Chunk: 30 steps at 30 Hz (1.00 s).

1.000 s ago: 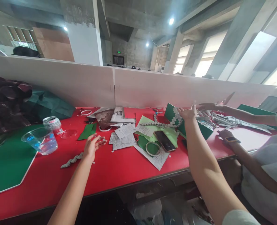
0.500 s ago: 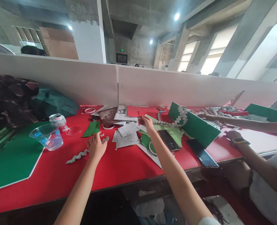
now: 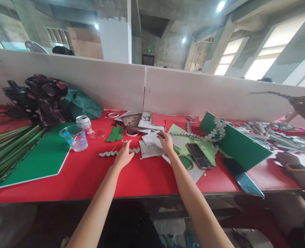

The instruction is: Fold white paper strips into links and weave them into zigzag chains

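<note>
My left hand (image 3: 124,156) is curled loosely around a zigzag folded paper chain (image 3: 107,154), whose ends show on both sides of it. The chain is grey-white and printed. My right hand (image 3: 166,143) has its fingertips together at the right edge of a printed paper slip (image 3: 150,138) on a small pile. Part of the grip is hidden by the hand itself. Tiny paper scraps (image 3: 124,141) and green strips (image 3: 114,134) lie just beyond my left hand. Right of my right hand are a tape roll (image 3: 191,162) and light green paper (image 3: 210,151).
A phone (image 3: 199,156), a second phone (image 3: 245,181) and an upright green board (image 3: 248,146) with a longer folded chain (image 3: 204,137) stand to the right. At left are a plastic cup (image 3: 76,139), a can (image 3: 83,123) and long green leaves (image 3: 15,148). A co-worker's hand (image 3: 301,103) lifts a strand.
The view has swung left, so things sit further right. My left hand and its chain are now closer to the paper pile, with the chain lying flatter. A co-worker's hand has risen.
</note>
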Tool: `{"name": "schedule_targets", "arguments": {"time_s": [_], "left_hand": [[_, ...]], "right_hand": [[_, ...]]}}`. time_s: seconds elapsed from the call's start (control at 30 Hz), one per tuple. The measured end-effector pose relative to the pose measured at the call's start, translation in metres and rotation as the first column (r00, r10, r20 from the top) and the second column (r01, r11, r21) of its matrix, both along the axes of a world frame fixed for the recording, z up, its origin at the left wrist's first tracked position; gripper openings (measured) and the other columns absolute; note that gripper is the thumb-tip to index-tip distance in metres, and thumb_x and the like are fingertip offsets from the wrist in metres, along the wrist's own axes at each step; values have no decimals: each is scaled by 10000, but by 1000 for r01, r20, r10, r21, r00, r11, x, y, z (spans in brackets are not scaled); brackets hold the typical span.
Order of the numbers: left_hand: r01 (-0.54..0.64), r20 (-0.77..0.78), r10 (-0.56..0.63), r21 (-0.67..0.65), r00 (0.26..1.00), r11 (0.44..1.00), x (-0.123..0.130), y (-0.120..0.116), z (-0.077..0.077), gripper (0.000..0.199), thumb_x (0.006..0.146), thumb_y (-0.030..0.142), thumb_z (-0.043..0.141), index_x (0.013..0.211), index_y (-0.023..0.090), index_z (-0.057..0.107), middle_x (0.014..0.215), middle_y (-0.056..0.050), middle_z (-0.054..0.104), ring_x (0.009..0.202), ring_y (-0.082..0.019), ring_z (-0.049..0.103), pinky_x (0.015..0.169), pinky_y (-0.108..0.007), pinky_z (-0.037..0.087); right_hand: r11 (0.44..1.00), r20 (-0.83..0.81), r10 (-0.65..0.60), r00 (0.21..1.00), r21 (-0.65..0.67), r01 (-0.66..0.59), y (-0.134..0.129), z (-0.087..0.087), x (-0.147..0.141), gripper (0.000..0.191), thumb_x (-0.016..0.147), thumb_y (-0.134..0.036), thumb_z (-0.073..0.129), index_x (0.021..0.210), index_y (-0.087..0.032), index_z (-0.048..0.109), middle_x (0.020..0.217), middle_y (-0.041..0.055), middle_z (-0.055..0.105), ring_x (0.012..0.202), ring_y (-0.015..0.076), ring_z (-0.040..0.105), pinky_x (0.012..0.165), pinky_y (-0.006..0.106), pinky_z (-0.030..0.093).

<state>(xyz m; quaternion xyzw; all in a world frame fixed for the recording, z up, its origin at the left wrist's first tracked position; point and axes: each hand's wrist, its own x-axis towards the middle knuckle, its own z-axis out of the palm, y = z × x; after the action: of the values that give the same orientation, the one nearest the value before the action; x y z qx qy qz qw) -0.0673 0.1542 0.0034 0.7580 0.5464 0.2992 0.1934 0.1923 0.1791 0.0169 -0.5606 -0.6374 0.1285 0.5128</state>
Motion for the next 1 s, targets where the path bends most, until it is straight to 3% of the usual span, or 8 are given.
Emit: {"name": "schedule_targets", "arguments": {"time_s": [0.1,0.2,0.3,0.43,0.63,0.8,0.9,1.0], "left_hand": [[-100,-115,106,52,988,994,-2,0,0,383,825,217,484,1203,185,536,1296,-138,540,1181,-295,511,968,-406,408],[-183,-201,199,94,959,979,-4,-1,0,266,849,226,470,1078,192,600,1178,-135,593,1139,-310,511,1006,-453,355],[-241,-225,255,88,940,966,-4,-3,1,255,866,255,471,1079,207,603,1186,-146,582,1154,-329,494,1039,-522,292],[-338,-244,350,88,905,937,-6,-3,3,265,885,262,441,1081,201,609,1171,-167,577,1174,-358,477,1035,-621,225],[-377,-267,398,128,878,917,-10,6,-1,332,892,235,403,1161,191,591,1210,-208,572,1226,-382,444,1035,-672,169],[-345,-176,383,209,907,915,-7,9,-4,494,884,292,443,1349,126,426,1376,-247,457,1361,-375,295,1087,-622,141],[-348,-40,365,218,930,912,-7,8,-2,547,875,289,461,1382,112,360,1403,-234,435,1381,-359,269,1106,-565,181],[-353,87,342,204,936,913,-8,7,1,588,860,230,460,1411,108,292,1418,-227,419,1382,-350,274,1103,-540,223]], "right_hand": [[998,220,-18,975,-54,31,-1,-4,4,381,749,-200,507,1108,-219,634,1138,62,644,1062,220,568,970,354,406],[983,329,62,942,-181,-1,2,-12,7,536,721,-191,551,1257,-205,559,1361,85,514,1265,251,437,1077,382,305],[960,351,124,928,-281,-22,5,-17,8,588,749,-238,563,1331,-194,496,1423,94,453,1352,261,335,1108,399,261],[954,384,132,914,-301,-11,5,-17,8,545,789,-252,552,1328,-199,503,1431,97,447,1359,247,337,1111,402,257],[977,478,82,874,-213,25,-3,-12,3,343,894,-305,479,1188,-211,630,1355,98,536,1300,259,427,1062,413,313],[986,405,-2,914,-152,70,-5,3,2,300,910,-253,434,1078,-230,682,1214,88,644,1189,257,537,1042,409,336],[993,340,-117,933,33,113,-20,23,-3,350,935,-268,372,1152,-230,645,1220,81,639,1230,236,507,1123,456,227],[989,396,-127,909,115,89,-65,34,-23,387,944,-250,342,1235,-265,597,1211,58,639,1291,226,455,1171,524,20]]}}
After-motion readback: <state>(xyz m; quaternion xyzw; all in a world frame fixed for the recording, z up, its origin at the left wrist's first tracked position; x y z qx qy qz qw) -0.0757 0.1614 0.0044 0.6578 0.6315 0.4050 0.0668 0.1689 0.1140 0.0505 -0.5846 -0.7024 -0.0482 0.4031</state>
